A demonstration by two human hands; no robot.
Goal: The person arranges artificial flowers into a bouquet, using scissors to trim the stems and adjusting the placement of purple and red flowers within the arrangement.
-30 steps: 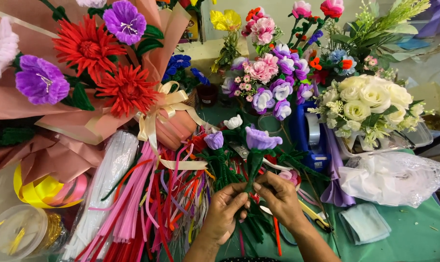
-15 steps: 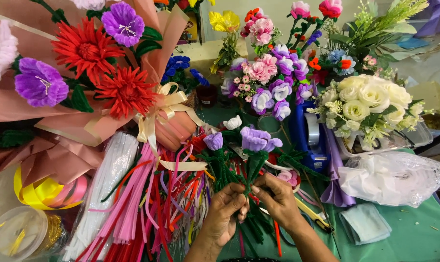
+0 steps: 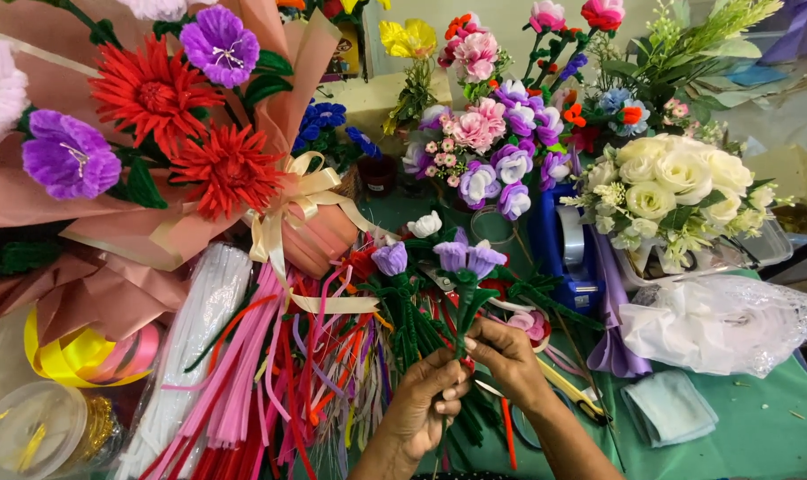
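Note:
My left hand (image 3: pixel 428 402) and my right hand (image 3: pixel 503 355) meet at the lower middle of the view, both closed on the green fuzzy stem of a purple pipe-cleaner flower (image 3: pixel 467 260) that stands upright above them. Fingertips of the right hand pinch the stem just above the left fist. A second purple flower (image 3: pixel 390 259) and a white bud (image 3: pixel 425 224) on green stems lie just behind, over a heap of green stems (image 3: pixel 417 324).
A wrapped bouquet (image 3: pixel 154 133) with a cream bow fills the upper left. Pink, red and white pipe cleaners (image 3: pixel 243 373) lie at the lower left by yellow ribbon rolls (image 3: pixel 74 356). White roses (image 3: pixel 670 187), a blue tape dispenser (image 3: pixel 568 249), white mesh (image 3: pixel 723 320) and scissors (image 3: pixel 572 396) lie on the right.
The flower and both hands have shifted slightly; the fingers have worked around the stem, with the grip kept.

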